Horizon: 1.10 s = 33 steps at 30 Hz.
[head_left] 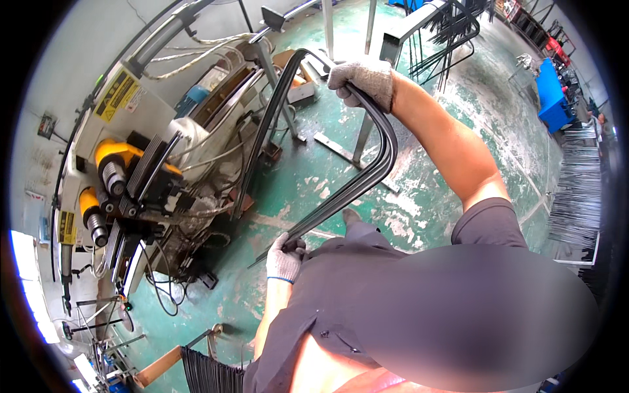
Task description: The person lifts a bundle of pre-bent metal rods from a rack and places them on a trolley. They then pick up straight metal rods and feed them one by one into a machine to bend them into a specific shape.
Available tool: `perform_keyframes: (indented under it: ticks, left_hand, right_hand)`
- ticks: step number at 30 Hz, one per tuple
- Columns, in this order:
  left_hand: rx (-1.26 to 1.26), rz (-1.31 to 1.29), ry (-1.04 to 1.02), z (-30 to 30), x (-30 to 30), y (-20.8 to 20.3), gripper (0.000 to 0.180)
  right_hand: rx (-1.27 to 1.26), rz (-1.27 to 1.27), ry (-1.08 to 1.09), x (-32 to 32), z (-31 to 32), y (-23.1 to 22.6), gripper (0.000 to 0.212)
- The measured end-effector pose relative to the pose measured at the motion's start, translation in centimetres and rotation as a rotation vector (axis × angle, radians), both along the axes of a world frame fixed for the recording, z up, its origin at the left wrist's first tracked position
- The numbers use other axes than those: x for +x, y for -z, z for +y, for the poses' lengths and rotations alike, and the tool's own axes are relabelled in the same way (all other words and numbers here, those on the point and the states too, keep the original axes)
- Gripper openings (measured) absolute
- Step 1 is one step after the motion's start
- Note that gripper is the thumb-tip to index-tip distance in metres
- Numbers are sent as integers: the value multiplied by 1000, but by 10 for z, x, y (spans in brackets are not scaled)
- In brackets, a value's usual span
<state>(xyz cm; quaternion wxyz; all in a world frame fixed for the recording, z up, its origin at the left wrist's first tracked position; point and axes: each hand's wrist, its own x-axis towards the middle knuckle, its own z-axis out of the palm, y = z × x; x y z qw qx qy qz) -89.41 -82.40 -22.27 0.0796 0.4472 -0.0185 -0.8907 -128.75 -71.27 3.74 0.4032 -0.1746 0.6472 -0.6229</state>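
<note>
A bundle of bent black metal rods (357, 185) spans the space before my body, with rounded bends and two long legs. Near the lower end of one leg, my left hand (285, 259), in a light knit glove with dark fingertips, is wrapped round the rods. Farther out, my right hand (364, 80), gloved in grey knit, is closed over the upper stretch between the bends. The other leg slants down beside the machine, apart from my hands. The rods lie close together, and their exact number is hard to make out.
At left stands a machine (92, 141) with yellow-and-black cylindrical heads (114, 171) and loose cables. A metal stand (359, 141) rises beyond the rods. More bent rods (452, 39) hang at the far right. A blue bin (552, 95) and stacked thin rods (576, 190) line the right side.
</note>
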Motion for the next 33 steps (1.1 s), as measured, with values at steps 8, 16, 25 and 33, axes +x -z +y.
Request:
perform_keyframes:
  ticks: [8,16,25,33]
  left_hand:
    - [-211,-23,83,23,-107,1,24]
    - [-266,-199,-41,30,-149,11,17]
    - [-440,-396,-194,34,-128,-6,7]
    - [-437,-347,-516,47,-24,-1,6]
  right_hand:
    - [152,301,-85,-129,30,-26,23]
    - [775,1171,-39,-339,92,-40,64]
    - [1016,1749,610,-479,95,0,49]
    - [65,1418,200,-111,-59,195,23]
